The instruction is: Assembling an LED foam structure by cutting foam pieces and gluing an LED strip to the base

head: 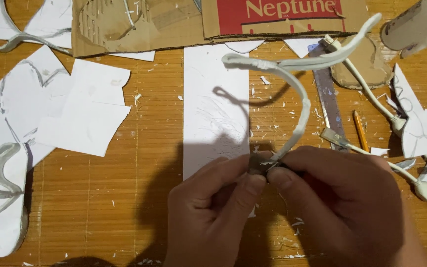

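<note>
1. Low in the middle of the head view, I am seeing my left hand (pixel 213 207) and right hand (pixel 332 198) meeting, both pinching the bottom end of a curved white strip (pixel 300 116).
2. That strip is arching up over a white paper sheet (pixel 213 113) lying on the wooden table (pixel 144 163).
3. Just right of the strip, a metal ruler (pixel 329 101) and an orange pencil (pixel 360 129) are lying beside a white cable (pixel 371 96).
4. Cardboard (pixel 139 24) is lying along the far edge.
</note>
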